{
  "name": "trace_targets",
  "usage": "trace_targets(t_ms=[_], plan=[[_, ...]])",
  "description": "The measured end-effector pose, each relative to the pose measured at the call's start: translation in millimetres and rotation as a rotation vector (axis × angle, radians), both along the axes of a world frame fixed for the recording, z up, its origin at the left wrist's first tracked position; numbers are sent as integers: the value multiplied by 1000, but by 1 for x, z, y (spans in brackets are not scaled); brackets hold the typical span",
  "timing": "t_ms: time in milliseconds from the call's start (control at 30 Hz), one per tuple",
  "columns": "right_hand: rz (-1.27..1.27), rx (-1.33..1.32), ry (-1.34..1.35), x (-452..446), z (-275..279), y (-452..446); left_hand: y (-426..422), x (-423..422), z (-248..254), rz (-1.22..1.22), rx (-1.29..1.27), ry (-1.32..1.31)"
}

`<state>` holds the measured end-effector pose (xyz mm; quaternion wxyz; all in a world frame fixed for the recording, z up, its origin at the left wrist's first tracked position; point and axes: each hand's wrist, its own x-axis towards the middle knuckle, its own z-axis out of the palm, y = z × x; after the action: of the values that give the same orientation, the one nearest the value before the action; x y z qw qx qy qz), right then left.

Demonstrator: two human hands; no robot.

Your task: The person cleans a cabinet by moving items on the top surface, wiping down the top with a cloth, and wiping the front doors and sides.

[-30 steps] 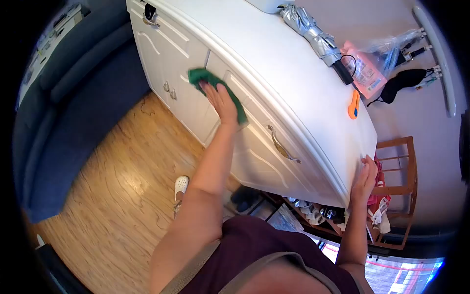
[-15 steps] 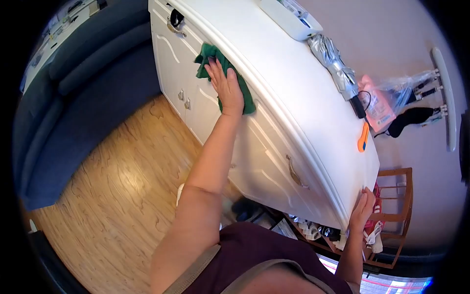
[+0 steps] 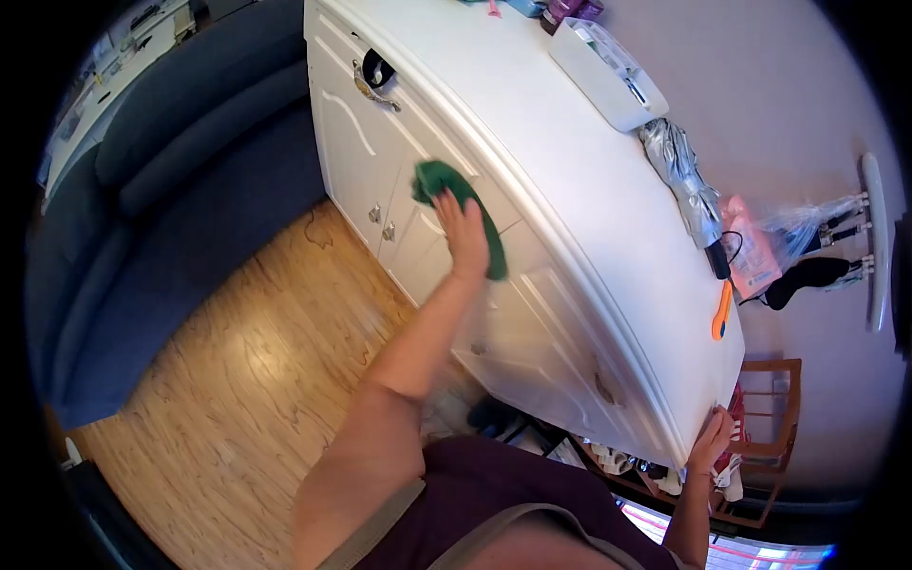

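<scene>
Left hand (image 3: 464, 235) partly hides green cloth (image 3: 495, 252); near drawer handle (image 3: 605, 386) blurred.

White cabinet (image 3: 608, 199), seen obliquely from above. Left hand (image 3: 464, 237), fingers extended, lay over green cloth (image 3: 496, 255) against cabinet's paneled front. Right hand (image 3: 711, 443) touched top's near right corner. Along top's wall side: white container (image 3: 591, 87), folded silver umbrella (image 3: 682, 180), orange tool (image 3: 722, 313) just beside umbrella's black handle. Left: dark blue sofa (image 3: 223, 176), wood-patterned floor (image 3: 256, 351) between sofa and cabinet.

Dk sofa (image 3: 228, 142) by wood flr (image 3: 237, 361); prob. folded umbrella (image 3: 686, 180) beside white box (image 3: 581, 78).
</scene>
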<state>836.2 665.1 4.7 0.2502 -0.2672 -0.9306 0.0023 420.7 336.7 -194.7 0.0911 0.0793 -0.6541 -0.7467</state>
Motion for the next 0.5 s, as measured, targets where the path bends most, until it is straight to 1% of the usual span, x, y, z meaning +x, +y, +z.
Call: trace_targets(t_ms=[33, 67, 100, 133, 233, 267, 333, 367, 400, 433, 500], plan=[[-10, -1, 3, 2, -2, 4, -12, -29, -6, 97, 22, 104], [-16, 6, 7, 4, -4, 7, -31, -57, 1, 157, 60, 145], [-20, 11, 9, 6, -5, 10, -50, -82, 3, 158, 76, 185], [-23, 16, 11, 6, -6, 12, -63, -110, -1, 168, 264, 170], [-43, 40, 8, 6, -6, 11, -73, -124, -6, 194, 353, 43], [-50, 23, 7, 7, -6, 10, -65, -111, -3, 168, 328, 16], [-51, -12, 7, 4, -5, 8, -30, -49, 2, 128, 230, -17], [-44, -2, 4, 3, -6, 9, -6, -19, -18, 70, 111, 24], [-34, 13, 0, 5, -7, 12, 5, 13, -19, -89, 6, -54], [-24, 29, -6, 7, -6, 16, 2, 26, -18, -103, -88, 188], [-43, 51, -26, 10, -6, 23, -2, 9, -15, -84, -18, 46]])
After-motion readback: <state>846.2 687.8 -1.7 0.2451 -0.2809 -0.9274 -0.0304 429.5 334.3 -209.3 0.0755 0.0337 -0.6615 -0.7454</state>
